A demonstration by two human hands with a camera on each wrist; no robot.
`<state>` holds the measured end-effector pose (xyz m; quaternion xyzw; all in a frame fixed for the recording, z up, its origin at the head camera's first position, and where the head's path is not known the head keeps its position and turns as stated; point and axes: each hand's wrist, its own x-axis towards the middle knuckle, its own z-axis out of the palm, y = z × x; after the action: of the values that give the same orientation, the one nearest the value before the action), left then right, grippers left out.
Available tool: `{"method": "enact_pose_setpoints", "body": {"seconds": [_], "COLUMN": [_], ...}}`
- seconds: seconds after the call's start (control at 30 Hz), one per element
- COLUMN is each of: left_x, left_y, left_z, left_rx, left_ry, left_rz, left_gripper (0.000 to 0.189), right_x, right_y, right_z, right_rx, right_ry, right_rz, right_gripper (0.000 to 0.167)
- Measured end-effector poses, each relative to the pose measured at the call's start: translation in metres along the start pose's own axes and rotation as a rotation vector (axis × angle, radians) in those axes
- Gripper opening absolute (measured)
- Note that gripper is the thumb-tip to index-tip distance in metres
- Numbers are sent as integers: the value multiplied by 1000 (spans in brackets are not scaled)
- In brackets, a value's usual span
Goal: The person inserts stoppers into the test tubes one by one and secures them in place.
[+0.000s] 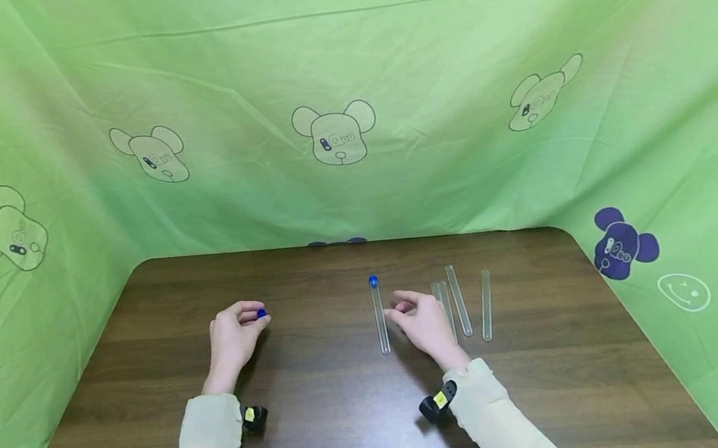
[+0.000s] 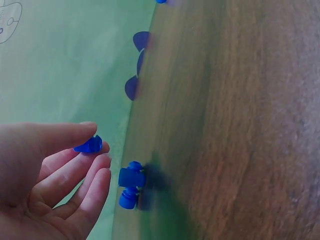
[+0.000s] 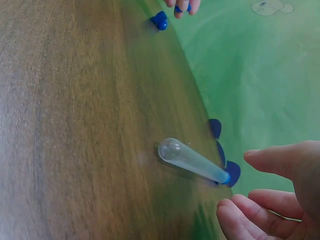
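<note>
In the head view my left hand pinches a small blue cap between thumb and fingers. The left wrist view shows this cap close, with several more blue caps clustered on the table beyond the fingertips. A clear test tube with a blue cap on its far end lies in front of me. My right hand is just right of that tube, thumb and fingers apart, holding nothing. The right wrist view shows the capped tube left of the fingers.
Uncapped clear test tubes lie right of my right hand: one in the middle, one farthest right, and two close together, partly hidden by the hand. A green printed cloth hangs around the brown wooden table.
</note>
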<state>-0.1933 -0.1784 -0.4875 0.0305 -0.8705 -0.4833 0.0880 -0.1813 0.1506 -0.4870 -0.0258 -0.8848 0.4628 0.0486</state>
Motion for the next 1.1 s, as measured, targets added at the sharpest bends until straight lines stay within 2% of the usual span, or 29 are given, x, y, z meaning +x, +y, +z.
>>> {"method": "enact_pose_setpoints", "body": {"seconds": [0.27,0.63,0.8,1.1], "left_x": [-1,-2,-3,-1], "left_y": [1,3,2,2], "left_z": [3,5,6,7], "left_rx": [11,-20,-21,-26], "left_ry": [-7,1,8,0], "left_rz": [1,-3,-8,-13], "left_gripper": [24,22,21,20], "right_x": [0,3,3,0], "right_y": [4,5,5,7], "right_z": [-9,-23,-32,-45], "right_rx": [-21,-26,-27,-101], "right_ry": [29,85,96,82], "right_rz": [-15,-17,-4,54], "right_gripper": [47,50,52,57]}}
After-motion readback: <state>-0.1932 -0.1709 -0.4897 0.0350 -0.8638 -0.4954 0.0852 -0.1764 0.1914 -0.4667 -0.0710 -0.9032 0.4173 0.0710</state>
